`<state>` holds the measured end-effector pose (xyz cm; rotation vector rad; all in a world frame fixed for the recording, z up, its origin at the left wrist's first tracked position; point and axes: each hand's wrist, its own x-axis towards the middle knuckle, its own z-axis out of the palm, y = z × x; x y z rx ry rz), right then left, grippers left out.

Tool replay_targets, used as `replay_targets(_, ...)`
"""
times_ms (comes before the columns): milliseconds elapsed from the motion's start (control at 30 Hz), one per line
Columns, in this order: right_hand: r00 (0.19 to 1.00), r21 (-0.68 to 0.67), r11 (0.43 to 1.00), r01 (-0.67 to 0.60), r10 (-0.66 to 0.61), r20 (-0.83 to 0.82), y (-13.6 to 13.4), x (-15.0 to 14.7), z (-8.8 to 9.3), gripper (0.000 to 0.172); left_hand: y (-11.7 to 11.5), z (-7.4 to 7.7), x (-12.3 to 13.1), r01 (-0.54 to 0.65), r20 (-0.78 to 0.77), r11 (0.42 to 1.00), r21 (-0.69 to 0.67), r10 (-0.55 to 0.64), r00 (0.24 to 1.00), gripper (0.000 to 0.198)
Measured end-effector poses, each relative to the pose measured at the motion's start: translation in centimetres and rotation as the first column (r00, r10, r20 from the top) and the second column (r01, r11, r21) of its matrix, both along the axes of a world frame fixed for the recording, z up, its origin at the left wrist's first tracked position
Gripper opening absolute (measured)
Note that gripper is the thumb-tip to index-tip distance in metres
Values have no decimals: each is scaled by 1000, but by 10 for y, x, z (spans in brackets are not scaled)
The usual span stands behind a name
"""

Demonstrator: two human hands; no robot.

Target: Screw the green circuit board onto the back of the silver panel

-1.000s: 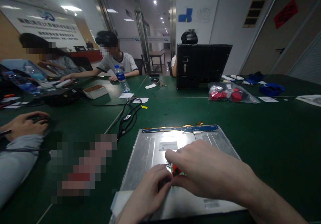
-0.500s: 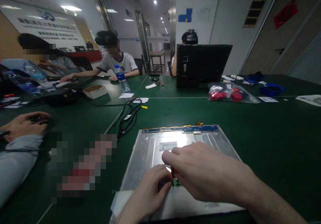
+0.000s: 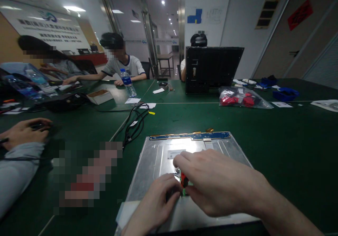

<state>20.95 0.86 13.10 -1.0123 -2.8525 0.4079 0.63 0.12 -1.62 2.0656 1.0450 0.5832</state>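
A flat metal-backed display panel (image 3: 151, 165) lies in front of me, with a blue circuit strip (image 3: 190, 136) along its far edge. On its near half sits a small green circuit board (image 3: 184, 192), mostly covered by my hands. My right hand (image 3: 211, 183) is closed from above around a red-and-black screwdriver (image 3: 183, 180), whose handle stands roughly upright over the board. At the board's left side, my left hand (image 3: 161, 197) has thumb and fingers curled together; what they pinch is hidden. A loop of wire shows just beyond its fingertips.
Black cables (image 3: 136, 123) lie beyond the panel's left corner. Another person's hand (image 3: 29, 132) rests at the far left. Further back are a water bottle (image 3: 128, 82), a black monitor (image 3: 213, 68), a plastic bag with red parts (image 3: 241, 98) and blue trays (image 3: 286, 94).
My right hand has rolled and shifted slightly right, so more of the red screwdriver handle and green board shows. My left hand stays in place.
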Motion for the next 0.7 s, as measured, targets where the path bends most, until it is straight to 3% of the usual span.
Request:
replay_targets(233,999,-18,1000,-24,24,-28,0,1,-5,17,-1,3,1,-40,9,999,17,40,999,14)
replay_targets(467,999,39,998,46,-46,3,2,0,-8,7,-1,5,2,-17,-14,1000,4,17,1000,14)
replay_targets(700,998,47,997,61,-62,6,1,-1,-4,11,-1,6,2,-9,-9,1000,-4,9,1000,14)
